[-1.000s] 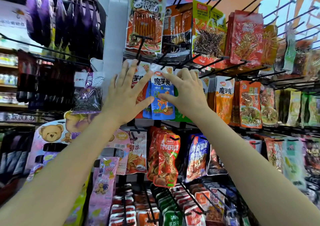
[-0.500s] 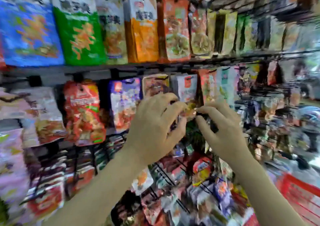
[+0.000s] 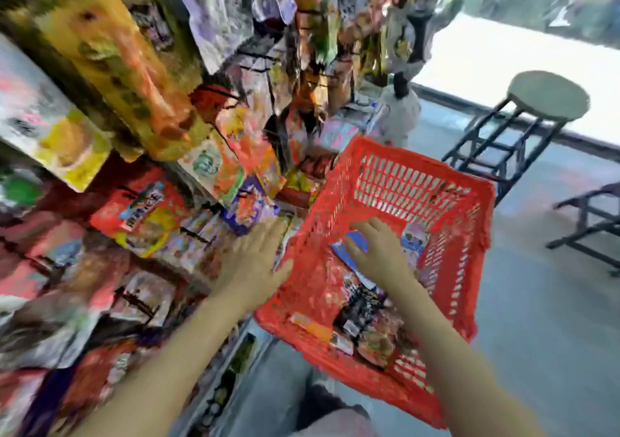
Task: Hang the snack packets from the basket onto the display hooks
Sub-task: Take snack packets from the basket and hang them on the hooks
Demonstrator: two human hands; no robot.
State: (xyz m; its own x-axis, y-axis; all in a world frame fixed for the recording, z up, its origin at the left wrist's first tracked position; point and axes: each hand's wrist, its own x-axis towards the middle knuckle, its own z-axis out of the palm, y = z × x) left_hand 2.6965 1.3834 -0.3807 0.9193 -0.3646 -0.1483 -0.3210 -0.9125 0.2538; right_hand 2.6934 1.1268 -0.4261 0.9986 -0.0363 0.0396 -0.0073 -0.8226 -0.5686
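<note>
The person's right hand is reaching into the red basket with fingers spread flat on a blue snack packet among other packets, while the left hand is hovering open-fingered beside the basket's rim, near the blurred display rack.

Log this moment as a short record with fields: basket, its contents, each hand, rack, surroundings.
basket: red plastic basket, lattice walls, beside the display rack
contents: several snack packets, among them a blue packet; blurred, count unclear
right hand: right hand inside the basket, fingers spread over the blue packet; grip not clear
left hand: left hand open, outside the basket near its left wall
rack: display rack full of hanging packets, heavily blurred
surroundings: round stool on the floor beyond the basket
</note>
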